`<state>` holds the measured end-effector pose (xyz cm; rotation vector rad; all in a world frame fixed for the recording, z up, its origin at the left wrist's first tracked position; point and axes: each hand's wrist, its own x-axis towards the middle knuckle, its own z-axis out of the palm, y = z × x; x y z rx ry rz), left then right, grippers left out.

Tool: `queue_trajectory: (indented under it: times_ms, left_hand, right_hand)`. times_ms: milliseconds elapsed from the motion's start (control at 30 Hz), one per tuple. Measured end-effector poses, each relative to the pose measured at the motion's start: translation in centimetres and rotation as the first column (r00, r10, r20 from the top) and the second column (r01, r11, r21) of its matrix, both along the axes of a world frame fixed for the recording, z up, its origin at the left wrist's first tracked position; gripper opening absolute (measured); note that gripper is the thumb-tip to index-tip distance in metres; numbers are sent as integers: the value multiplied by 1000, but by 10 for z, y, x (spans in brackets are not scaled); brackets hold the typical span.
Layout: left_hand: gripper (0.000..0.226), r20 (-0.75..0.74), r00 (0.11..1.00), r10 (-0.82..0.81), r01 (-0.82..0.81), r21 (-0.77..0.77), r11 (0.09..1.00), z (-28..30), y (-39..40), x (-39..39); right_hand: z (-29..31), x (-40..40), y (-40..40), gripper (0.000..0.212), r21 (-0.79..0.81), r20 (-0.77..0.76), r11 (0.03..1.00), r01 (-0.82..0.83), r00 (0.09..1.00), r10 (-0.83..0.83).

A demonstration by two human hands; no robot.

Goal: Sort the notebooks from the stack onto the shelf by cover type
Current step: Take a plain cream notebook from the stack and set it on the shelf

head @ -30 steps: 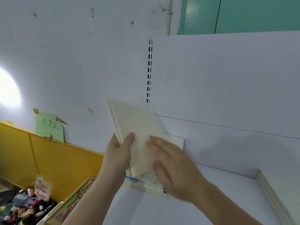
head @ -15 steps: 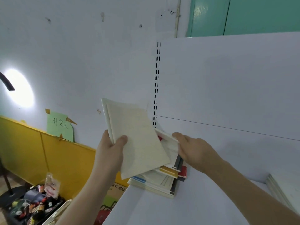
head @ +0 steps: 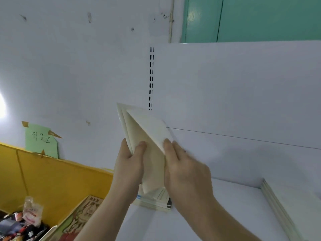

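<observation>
Head view: only this one view is given.
Landmark: the white slotted shelf upright (head: 151, 79) is taken as reference for all places.
Held thing: a small bundle of cream paper-covered notebooks (head: 147, 134) is held up just below the upright's lower end, tilted.
Left grip: the left hand (head: 129, 165) is closed around the bundle's lower left edge, thumb on the front cover.
Right grip: the right hand (head: 186, 169) pinches the front notebook's right edge, peeling it from the rest.
Stack: the remaining pile of mixed-cover notebooks (head: 154, 201) lies on the white shelf board (head: 225, 206), below the upright.
Sorted pile: a flat pile of cream notebooks (head: 293, 206) lies far right of the upright.
Advice: one cover should be separated cleanly and checked before placing.
Writing: a green taped paper note (head: 40, 140), left of the upright, bears handwritten characters, not legible.
</observation>
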<state>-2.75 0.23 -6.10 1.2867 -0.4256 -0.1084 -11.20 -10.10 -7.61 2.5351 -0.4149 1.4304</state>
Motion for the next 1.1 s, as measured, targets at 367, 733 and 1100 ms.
queue_trajectory:
  times_ms: [367, 733, 1100]
  left_hand:
    - [55, 79, 971, -224, 226, -13, 974, -7, -41, -45]
    - [40, 177, 825, -537, 524, 113, 844, -43, -85, -75]
    - [49, -1, 721, -693, 665, 279, 693, -90, -106, -73]
  right_hand:
    - [-25, -44, 14, 54, 152, -134, 985, 78, 989, -58]
    - [-25, -130, -89, 34, 877, 398, 301, -375, 917, -18]
    - [-77, -154, -93, 49, 876, 342, 353, -330, 939, 29]
